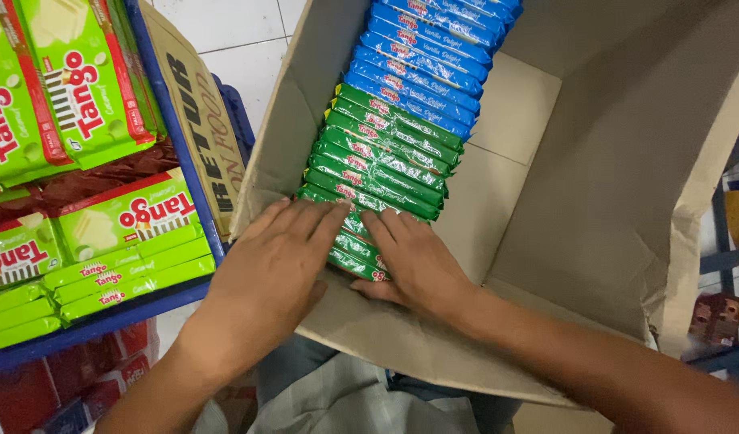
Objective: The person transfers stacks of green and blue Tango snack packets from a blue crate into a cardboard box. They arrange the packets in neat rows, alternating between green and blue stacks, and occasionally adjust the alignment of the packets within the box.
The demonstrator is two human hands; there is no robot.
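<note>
Hands press flat, grasping nothing: my left hand (277,257) and right hand (418,261) lie on the green packs (381,157) at the near-left of the box (619,201). I think uneven pressure could tip the row toward the right gap.

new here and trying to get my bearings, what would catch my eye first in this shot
First, the row of slim snack packs standing on edge in the open cardboard box: green packs near the person, blue packs beyond them. The left hand and right hand both press flat on the nearest green packs. At far left, a blue crate holds bright green packs.
</note>
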